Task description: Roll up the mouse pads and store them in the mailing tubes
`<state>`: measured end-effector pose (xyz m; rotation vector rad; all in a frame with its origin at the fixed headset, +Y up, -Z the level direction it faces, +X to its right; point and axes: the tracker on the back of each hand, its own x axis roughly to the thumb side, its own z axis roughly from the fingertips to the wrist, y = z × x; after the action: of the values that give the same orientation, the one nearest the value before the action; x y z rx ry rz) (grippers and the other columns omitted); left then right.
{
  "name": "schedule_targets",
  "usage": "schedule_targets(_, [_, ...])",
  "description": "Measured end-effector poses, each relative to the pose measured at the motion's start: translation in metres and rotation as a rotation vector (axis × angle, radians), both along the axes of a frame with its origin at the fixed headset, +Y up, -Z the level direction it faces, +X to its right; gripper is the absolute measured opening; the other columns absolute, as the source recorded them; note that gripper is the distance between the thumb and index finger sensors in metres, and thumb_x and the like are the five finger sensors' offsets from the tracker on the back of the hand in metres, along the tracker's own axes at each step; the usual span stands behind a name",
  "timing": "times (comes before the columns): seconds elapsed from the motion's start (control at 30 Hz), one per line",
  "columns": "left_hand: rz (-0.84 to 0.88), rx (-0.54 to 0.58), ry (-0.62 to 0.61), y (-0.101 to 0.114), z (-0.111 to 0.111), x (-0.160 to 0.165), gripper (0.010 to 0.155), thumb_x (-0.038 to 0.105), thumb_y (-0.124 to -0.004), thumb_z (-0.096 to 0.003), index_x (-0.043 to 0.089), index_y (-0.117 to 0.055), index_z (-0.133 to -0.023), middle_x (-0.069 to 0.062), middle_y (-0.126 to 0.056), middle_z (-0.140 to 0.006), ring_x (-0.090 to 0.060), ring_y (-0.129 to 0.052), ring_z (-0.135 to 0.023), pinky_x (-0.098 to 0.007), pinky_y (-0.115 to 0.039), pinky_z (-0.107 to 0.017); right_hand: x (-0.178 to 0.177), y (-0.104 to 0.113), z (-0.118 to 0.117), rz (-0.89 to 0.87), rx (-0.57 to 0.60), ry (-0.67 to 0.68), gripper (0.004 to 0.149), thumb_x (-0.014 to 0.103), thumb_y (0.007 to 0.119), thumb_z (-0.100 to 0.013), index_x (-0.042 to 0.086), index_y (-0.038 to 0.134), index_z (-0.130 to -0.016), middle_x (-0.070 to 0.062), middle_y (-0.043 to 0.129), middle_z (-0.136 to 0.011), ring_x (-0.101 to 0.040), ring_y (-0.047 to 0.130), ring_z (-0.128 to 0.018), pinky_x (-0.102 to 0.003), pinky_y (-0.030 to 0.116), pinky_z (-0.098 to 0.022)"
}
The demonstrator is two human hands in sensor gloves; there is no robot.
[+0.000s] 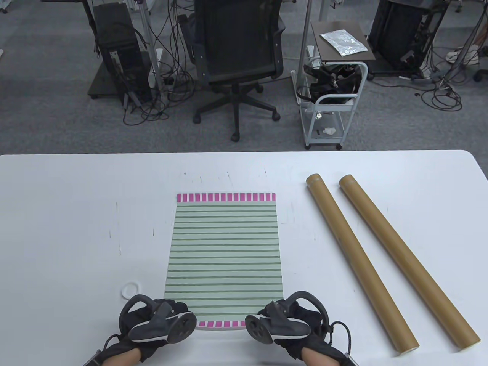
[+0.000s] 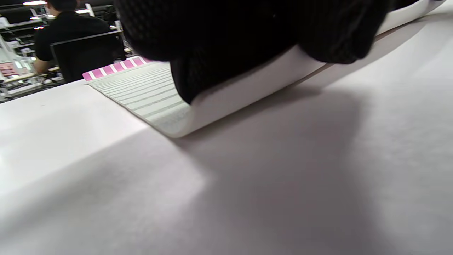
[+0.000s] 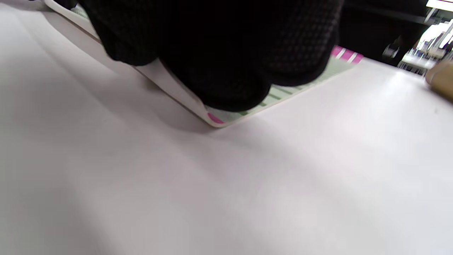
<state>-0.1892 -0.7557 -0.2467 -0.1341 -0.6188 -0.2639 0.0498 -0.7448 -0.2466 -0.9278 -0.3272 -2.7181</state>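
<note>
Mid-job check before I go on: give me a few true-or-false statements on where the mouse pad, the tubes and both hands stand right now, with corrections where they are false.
1. The striped mouse pad is already rolled into a tight cylinder. False: most of it lies flat; only its near edge is lifted and curling.
2. Both hands grip the pad's near edge, the left hand at its left corner, the right hand at its right corner. True.
3. Two mailing tubes lie on the table to the right of the pad. True.
4. One tube lies across the pad. False: both lie clear of it.
5. A small white ring lies left of the pad. True.
</note>
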Motion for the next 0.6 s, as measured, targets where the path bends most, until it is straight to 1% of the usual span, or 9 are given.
schedule_targets(0.03, [-0.007, 0.004, -0.001, 0.0, 0.001, 0.002, 0.04, 0.05, -0.083, -0.0343, 0.039, -0.088, -0.072, 0.01, -0.099, -0.066, -0.007, -0.104, -0.047, -0.015, -0.088, -0.032, 0.001, -0.001, 0.001, 0.01, -0.017, -0.006, 0.04, 0.036, 0.078, -0.045, 0.021, 0.083, -0.082, -0.002, 0.095, -0.07, -0.019, 0.098, -0.049, -0.034, 0.086, -0.042])
schedule_targets(0.07, [-0.03, 0.022, 0.004, 0.0, 0.002, 0.003, 0.04, 0.051, -0.083, -0.034, 0.04, -0.089, -0.072, 0.01, -0.1, -0.064, -0.005, -0.106, -0.045, -0.014, -0.089, -0.03, 0.001, -0.003, 0.001, 0.011, 0.022, 0.0, 0.041, 0.039, 0.078, -0.045, 0.022, 0.082, -0.082, 0.0, 0.094, -0.07, -0.018, 0.099, -0.049, -0.033, 0.087, -0.041])
schedule_targets(0.13, [-0.023, 0.01, 0.015, -0.001, 0.001, 0.003, 0.046, 0.057, -0.081, -0.0321, 0.039, -0.087, -0.074, 0.008, -0.1, -0.064, -0.006, -0.107, -0.046, -0.014, -0.091, -0.029, 0.001, -0.006, 0.001, 0.014, 0.012, 0.005, 0.05, 0.049, 0.077, -0.041, 0.022, 0.078, -0.083, -0.001, 0.092, -0.07, -0.018, 0.099, -0.049, -0.033, 0.087, -0.04])
schedule_targets(0.17, [0.007, 0.011, 0.036, -0.003, 0.001, 0.002, 0.05, 0.06, -0.079, -0.0311, 0.038, -0.086, -0.076, 0.008, -0.1, -0.063, -0.007, -0.107, -0.044, -0.014, -0.09, -0.028, -0.001, -0.009, 0.001, -0.014, 0.008, -0.006, 0.052, 0.05, 0.077, -0.04, 0.019, 0.078, -0.082, -0.004, 0.091, -0.068, -0.019, 0.099, -0.047, -0.033, 0.087, -0.039])
schedule_targets(0.3, [-0.017, 0.044, 0.066, -0.008, -0.002, 0.004, 0.065, 0.065, -0.079, -0.0259, 0.035, -0.079, -0.084, 0.01, -0.098, -0.059, -0.006, -0.105, -0.039, -0.012, -0.09, -0.025, -0.002, -0.011, -0.001, -0.02, 0.037, -0.022, 0.046, 0.046, 0.077, -0.04, 0.021, 0.079, -0.079, -0.003, 0.091, -0.064, -0.016, 0.099, -0.043, -0.031, 0.088, -0.036])
schedule_targets(0.43, [0.011, 0.021, 0.098, -0.008, -0.005, 0.001, 0.062, 0.059, -0.076, -0.0324, 0.034, -0.075, -0.089, 0.011, -0.098, -0.058, -0.006, -0.106, -0.038, -0.012, -0.09, -0.025, 0.007, -0.013, -0.01, -0.118, -0.016, -0.113, 0.045, 0.042, 0.075, -0.042, 0.02, 0.077, -0.081, -0.001, 0.09, -0.062, -0.016, 0.098, -0.042, -0.031, 0.087, -0.037])
schedule_targets(0.47, [0.024, 0.002, 0.113, -0.009, -0.007, -0.001, 0.061, 0.058, -0.075, -0.0332, 0.034, -0.074, -0.09, 0.011, -0.098, -0.058, -0.006, -0.105, -0.038, -0.012, -0.09, -0.025, 0.009, -0.014, -0.011, -0.137, -0.021, -0.145, 0.048, 0.042, 0.075, -0.042, 0.018, 0.075, -0.084, -0.001, 0.09, -0.062, -0.015, 0.097, -0.042, -0.031, 0.086, -0.037])
schedule_targets(0.53, [0.028, 0.0, 0.136, -0.011, -0.01, 0.0, 0.06, 0.057, -0.075, -0.0337, 0.034, -0.074, -0.09, 0.011, -0.096, -0.056, -0.006, -0.104, -0.036, -0.013, -0.089, -0.025, 0.01, -0.016, -0.012, -0.165, -0.019, -0.182, 0.062, 0.041, 0.075, -0.042, 0.017, 0.062, -0.098, -0.001, 0.087, -0.066, -0.015, 0.096, -0.041, -0.031, 0.085, -0.037])
schedule_targets(0.6, [0.005, -0.001, 0.149, -0.011, -0.012, 0.002, 0.06, 0.056, -0.075, -0.0343, 0.034, -0.073, -0.09, 0.011, -0.096, -0.055, -0.006, -0.104, -0.035, -0.013, -0.089, -0.025, 0.006, -0.018, -0.009, -0.147, 0.001, -0.163, 0.066, 0.038, 0.073, -0.044, 0.018, 0.052, -0.103, -0.002, 0.083, -0.072, -0.015, 0.094, -0.043, -0.032, 0.083, -0.039])
